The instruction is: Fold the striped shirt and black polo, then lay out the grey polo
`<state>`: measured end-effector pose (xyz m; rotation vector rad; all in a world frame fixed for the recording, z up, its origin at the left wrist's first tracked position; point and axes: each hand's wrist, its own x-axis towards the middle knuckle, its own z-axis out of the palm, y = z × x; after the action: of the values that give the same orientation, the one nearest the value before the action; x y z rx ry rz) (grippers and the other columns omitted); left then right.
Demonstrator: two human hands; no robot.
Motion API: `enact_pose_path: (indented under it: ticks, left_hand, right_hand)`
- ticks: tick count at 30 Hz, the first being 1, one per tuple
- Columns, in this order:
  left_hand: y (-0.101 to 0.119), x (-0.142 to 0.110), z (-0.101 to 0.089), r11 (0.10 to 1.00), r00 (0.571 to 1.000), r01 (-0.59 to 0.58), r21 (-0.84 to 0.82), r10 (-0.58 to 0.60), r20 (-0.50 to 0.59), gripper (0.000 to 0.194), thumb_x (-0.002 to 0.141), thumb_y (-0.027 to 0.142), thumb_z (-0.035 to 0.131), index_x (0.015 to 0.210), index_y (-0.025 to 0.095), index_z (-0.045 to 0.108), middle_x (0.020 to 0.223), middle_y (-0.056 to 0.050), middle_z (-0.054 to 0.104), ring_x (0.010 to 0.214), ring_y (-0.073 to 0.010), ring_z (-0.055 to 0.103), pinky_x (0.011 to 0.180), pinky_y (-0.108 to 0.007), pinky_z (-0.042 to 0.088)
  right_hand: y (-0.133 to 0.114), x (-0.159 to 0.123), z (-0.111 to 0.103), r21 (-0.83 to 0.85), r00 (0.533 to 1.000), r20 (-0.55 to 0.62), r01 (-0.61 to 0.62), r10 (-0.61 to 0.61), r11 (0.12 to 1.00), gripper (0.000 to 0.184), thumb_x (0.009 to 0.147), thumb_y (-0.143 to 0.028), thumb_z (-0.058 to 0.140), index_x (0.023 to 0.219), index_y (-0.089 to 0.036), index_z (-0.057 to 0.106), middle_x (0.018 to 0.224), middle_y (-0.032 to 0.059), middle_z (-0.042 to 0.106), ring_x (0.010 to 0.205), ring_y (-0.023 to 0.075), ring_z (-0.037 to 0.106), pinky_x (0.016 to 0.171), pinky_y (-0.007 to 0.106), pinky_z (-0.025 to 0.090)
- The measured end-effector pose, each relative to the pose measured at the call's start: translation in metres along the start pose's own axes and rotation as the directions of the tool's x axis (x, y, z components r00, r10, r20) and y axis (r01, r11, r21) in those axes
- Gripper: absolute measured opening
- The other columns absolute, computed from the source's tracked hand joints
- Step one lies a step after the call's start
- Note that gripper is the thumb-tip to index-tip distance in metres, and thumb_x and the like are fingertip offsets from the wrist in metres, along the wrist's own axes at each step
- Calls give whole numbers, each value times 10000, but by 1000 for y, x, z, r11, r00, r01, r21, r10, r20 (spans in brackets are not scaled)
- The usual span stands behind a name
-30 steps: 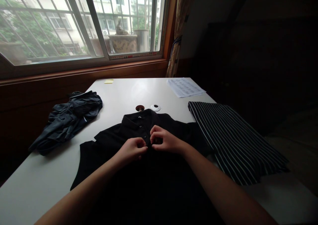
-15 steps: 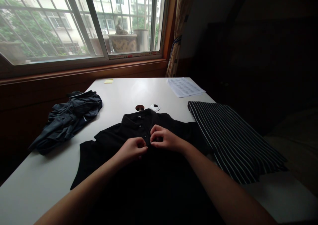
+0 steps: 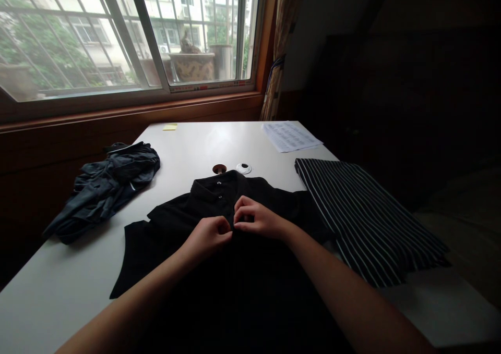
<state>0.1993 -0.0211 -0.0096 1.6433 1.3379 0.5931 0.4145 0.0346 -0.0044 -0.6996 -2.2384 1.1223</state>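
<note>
A black collared shirt (image 3: 172, 213) lies spread on the white table, its collar toward the window. Pale buttons show on the front opening below the collar. My left hand (image 3: 213, 234) pinches the edge of that opening from the left, thumb and forefinger together. From the right, my right hand (image 3: 254, 218) pinches the opposite edge, its fingertips almost touching the left ones. Whatever button sits between the fingertips is hidden. The lower part of the shirt is too dark to make out.
A crumpled dark garment (image 3: 109, 187) lies at the left, a folded striped cloth (image 3: 360, 213) at the right. Printed sheets (image 3: 291, 136), a yellow note (image 3: 169, 127), a cable hole (image 3: 219, 169) and a white round cover (image 3: 243, 168) are on the far part of the table (image 3: 188, 145).
My right hand has shifted slightly left, closer to the left hand, and now covers the button that showed between them. The left hand stays nearly still on the shirt.
</note>
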Motion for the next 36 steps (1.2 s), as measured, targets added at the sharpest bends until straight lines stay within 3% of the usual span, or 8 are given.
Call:
enact_pose_path:
  ticks: [4,8,16,21,28,31,36]
  left_hand:
    - [-1,1,0,999,999,-31,18,31,-6,224,792,365,655,698,171,594,613,22,590,533,-121,563,458,-203,375]
    - [1,0,-1,1000,999,-3,-25,4,43,206,807,363,641,750,170,598,604,26,597,512,-127,594,452,-202,410]
    - [4,0,-3,995,996,30,-92,-23,85,341,837,452,641,1022,166,636,738,-2,663,574,-163,672,448,-226,494]
    - [3,1,-2,999,999,-7,-31,8,37,246,808,401,676,878,165,674,707,-3,664,575,-155,647,502,-232,461]
    - [5,2,-6,997,998,-70,19,70,-6,182,794,347,673,812,167,691,787,-26,666,701,-177,641,630,-265,471]
    - [5,2,-10,993,994,-97,73,100,-37,171,765,338,696,798,170,710,843,-40,666,769,-189,628,662,-268,467]
    - [7,2,-13,992,1000,-27,123,28,-8,184,755,350,690,773,168,710,762,-30,671,703,-189,624,614,-268,446]
  right_hand:
    - [3,-1,1,-36,1000,-8,-10,10,999,81,857,-256,736,921,-207,722,1018,29,538,882,149,558,745,272,491]
    - [7,0,2,-57,999,-26,-45,43,997,220,852,-286,756,1053,-217,703,1022,22,554,788,124,543,704,264,483]
    - [11,2,8,-32,992,-44,-120,118,992,283,805,-229,780,1054,-212,646,976,12,635,832,150,603,725,276,494]
    - [14,1,9,67,977,-58,-199,203,978,265,788,-208,774,988,-203,600,910,-8,664,774,138,624,689,266,496]
    - [3,-2,-3,-51,986,27,-165,167,985,129,843,-282,739,888,-187,665,852,-2,656,769,142,604,683,257,468]
    - [-2,-3,-6,-125,985,102,-126,139,984,161,812,-300,781,893,-193,692,897,13,664,836,161,607,734,271,472]
    - [-1,-2,-1,-265,988,71,-114,138,957,247,753,-303,846,924,-210,694,923,22,648,915,193,570,781,301,459]
